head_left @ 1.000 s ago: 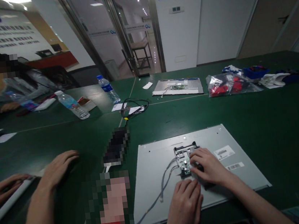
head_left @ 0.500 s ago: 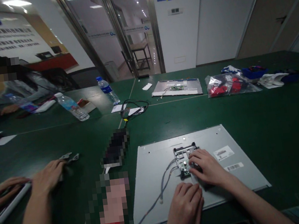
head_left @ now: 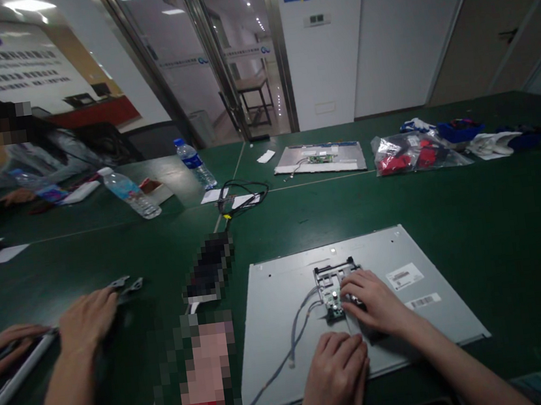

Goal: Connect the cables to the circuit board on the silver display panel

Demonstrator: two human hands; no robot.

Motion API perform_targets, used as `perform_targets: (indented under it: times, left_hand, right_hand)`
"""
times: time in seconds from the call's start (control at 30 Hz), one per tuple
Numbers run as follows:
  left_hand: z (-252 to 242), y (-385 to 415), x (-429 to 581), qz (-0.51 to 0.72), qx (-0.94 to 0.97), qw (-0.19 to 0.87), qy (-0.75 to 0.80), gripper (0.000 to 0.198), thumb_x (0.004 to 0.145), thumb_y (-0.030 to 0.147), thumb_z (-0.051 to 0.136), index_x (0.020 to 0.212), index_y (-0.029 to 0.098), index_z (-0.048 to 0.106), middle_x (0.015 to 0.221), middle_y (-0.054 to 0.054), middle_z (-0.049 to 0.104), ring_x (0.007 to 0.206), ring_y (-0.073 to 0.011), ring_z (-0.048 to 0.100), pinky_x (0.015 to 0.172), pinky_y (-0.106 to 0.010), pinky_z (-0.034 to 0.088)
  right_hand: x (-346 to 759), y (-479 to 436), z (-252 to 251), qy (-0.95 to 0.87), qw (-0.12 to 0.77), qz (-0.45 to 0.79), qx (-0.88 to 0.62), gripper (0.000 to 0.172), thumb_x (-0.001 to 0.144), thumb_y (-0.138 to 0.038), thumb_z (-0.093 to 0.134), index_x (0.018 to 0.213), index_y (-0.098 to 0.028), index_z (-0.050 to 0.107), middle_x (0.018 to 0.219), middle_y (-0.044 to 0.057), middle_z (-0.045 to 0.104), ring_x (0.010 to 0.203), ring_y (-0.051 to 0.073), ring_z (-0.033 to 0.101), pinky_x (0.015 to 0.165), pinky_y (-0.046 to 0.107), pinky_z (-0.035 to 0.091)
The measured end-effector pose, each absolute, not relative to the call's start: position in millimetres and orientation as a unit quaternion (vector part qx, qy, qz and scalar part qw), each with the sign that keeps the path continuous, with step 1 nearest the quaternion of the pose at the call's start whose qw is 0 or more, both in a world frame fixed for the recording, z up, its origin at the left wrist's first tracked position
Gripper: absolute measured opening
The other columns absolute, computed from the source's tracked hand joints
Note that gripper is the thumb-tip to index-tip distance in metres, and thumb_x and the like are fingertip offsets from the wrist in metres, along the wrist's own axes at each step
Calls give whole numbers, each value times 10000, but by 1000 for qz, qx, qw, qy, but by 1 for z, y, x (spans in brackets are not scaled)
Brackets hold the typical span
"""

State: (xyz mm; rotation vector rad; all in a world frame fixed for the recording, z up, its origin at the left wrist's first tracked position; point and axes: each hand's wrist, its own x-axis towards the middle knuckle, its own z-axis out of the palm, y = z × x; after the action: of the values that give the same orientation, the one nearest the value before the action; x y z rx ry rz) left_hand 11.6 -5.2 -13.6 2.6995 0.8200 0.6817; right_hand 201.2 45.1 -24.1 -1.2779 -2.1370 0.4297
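A flat grey-white metal panel (head_left: 283, 306), like the back of a display, lies on the green table before me. Near its middle sits a small circuit board (head_left: 332, 300) in a black-edged bracket, with grey cables (head_left: 294, 334) trailing to the panel's front left corner. My right hand (head_left: 379, 304) curls over the board's right side, fingers bent onto it and hiding that part. Close to the panel's front edge rests my left hand (head_left: 337, 365), its fingers curled together. Whatever lies under those fingers is hidden.
To my left, a co-worker's hands (head_left: 87, 317) hold a long grey part (head_left: 20, 374). A pixelated dark object (head_left: 209, 266) with a black cable (head_left: 250, 198) lies between us. Farther back are water bottles (head_left: 195, 164), a second panel (head_left: 339, 161) and a plastic bag (head_left: 415, 153).
My hands and the panel stay almost exactly in place; my right fingers shift very slightly on the board. The co-worker's near hand moves a little.
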Motion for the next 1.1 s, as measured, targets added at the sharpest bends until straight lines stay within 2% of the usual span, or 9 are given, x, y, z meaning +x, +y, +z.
perform_targets:
  times: [0.5, 0.87, 0.97, 1.1]
  left_hand:
    - [-9, 0, 12, 226, 915, 126, 310, 275, 879, 115, 516, 1132, 183, 602, 1133, -83, 649, 1008, -239, 576, 875, -419, 494]
    - [-5, 21, 14, 207, 925, 121, 293, 220, 883, 205, 563, 1098, 199, 605, 973, -63, 652, 914, -211, 585, 831, -383, 471]
    - [-6, 22, 10, 186, 935, 137, 269, 352, 828, 328, 657, 1147, 198, 585, 1009, -75, 641, 925, -234, 575, 827, -400, 466]
    - [-8, 22, 5, 156, 945, 139, 253, 531, 789, 433, 705, 1233, 191, 542, 1079, -90, 626, 975, -262, 568, 859, -428, 452]
  right_hand:
    - [204, 48, -25, -796, 322, 172, -484, 130, 885, -162, 578, 997, -221, 608, 1047, 52, 641, 1009, 218, 551, 887, 386, 420]
    - [206, 52, -26, -794, 312, 174, -492, 125, 895, -190, 574, 1008, -231, 608, 1039, 51, 647, 998, 222, 563, 883, 392, 435]
    - [207, 54, -26, -791, 311, 178, -496, 111, 898, -217, 585, 1005, -228, 612, 1036, 54, 648, 994, 223, 565, 886, 399, 442]
    - [214, 56, -25, -782, 308, 185, -509, 188, 905, -263, 594, 1092, -242, 608, 1099, 59, 638, 1038, 231, 559, 914, 415, 451]
